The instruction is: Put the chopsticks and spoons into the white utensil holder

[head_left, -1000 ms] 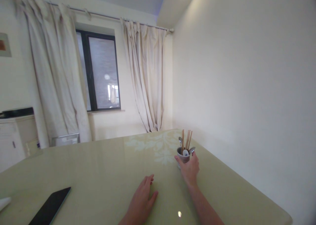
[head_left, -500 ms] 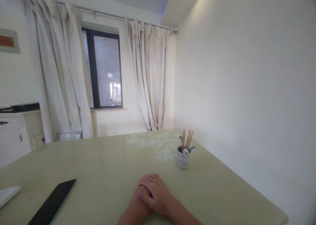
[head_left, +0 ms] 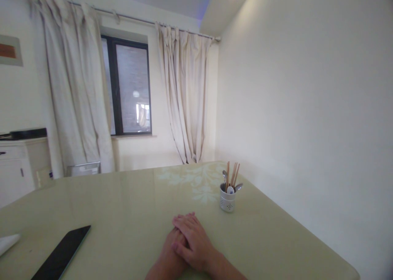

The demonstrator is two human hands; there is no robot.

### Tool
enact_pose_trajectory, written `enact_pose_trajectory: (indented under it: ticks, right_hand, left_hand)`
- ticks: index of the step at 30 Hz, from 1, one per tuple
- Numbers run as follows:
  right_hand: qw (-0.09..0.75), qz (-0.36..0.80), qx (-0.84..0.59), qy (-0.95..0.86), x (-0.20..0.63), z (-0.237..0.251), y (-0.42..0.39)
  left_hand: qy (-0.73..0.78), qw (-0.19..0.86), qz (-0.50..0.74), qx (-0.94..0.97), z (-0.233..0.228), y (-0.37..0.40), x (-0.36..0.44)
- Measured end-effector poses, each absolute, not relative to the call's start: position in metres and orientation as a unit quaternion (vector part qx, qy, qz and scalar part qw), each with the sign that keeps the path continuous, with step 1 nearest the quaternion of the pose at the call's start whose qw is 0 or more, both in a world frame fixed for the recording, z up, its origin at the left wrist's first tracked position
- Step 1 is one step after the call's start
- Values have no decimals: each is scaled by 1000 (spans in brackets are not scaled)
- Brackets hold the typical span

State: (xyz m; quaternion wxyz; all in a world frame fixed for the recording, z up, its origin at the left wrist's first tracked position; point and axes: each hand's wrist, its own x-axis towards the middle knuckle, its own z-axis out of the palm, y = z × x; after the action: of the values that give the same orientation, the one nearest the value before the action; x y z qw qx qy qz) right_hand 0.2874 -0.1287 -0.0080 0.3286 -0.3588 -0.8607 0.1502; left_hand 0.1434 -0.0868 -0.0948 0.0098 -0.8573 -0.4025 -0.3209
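Head camera is showing the right hand (head_left: 196,243) lying flat over the left hand (head_left: 168,257) at lower centre, fingers together, gripping nothing; the cutlery holder (head_left: 227,201) is standing apart.

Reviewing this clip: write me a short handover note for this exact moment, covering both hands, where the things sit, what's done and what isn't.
Right hand: empty, lying flat on top of the left hand.
Left hand: empty, palm down on the table, mostly covered by the right.
Utensil holder: upright on the table near the wall, beyond the hands and apart from them, holding chopsticks and spoons.
Dark tablet: flat at the near left edge, untouched.
Done: holder stands free, nothing gripped.
Left: nothing in hand; both hands at rest.
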Motion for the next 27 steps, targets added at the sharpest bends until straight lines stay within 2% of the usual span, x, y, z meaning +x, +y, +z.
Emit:
enact_pose_trajectory:
  ticks: [11, 14, 17, 21, 24, 27]
  right_hand:
    - [328, 154, -373, -854, 283, -19, -123]
    - [330, 147, -370, -856, 283, -17, -124]
    - [349, 111, -364, -856, 285, -15, -122]
    - [460, -34, -418, -782, 302, -14, -108]
    - [582, -167, -496, -623, 330, -9, -92]
    - [652, -235, -542, -475, 365, -1, -79]
  left_hand:
    - [-439, -33, -240, -865, -104, -88, 139]
    - [-432, -49, -258, -863, -91, -93, 138]
    - [-417, -109, -279, -858, -66, -104, 138]
    - [-422, -147, -280, -850, -43, -115, 137]
    - [-446, -138, -258, -846, -45, -115, 134]
    - [-448, -134, -265, -843, -55, -110, 132]
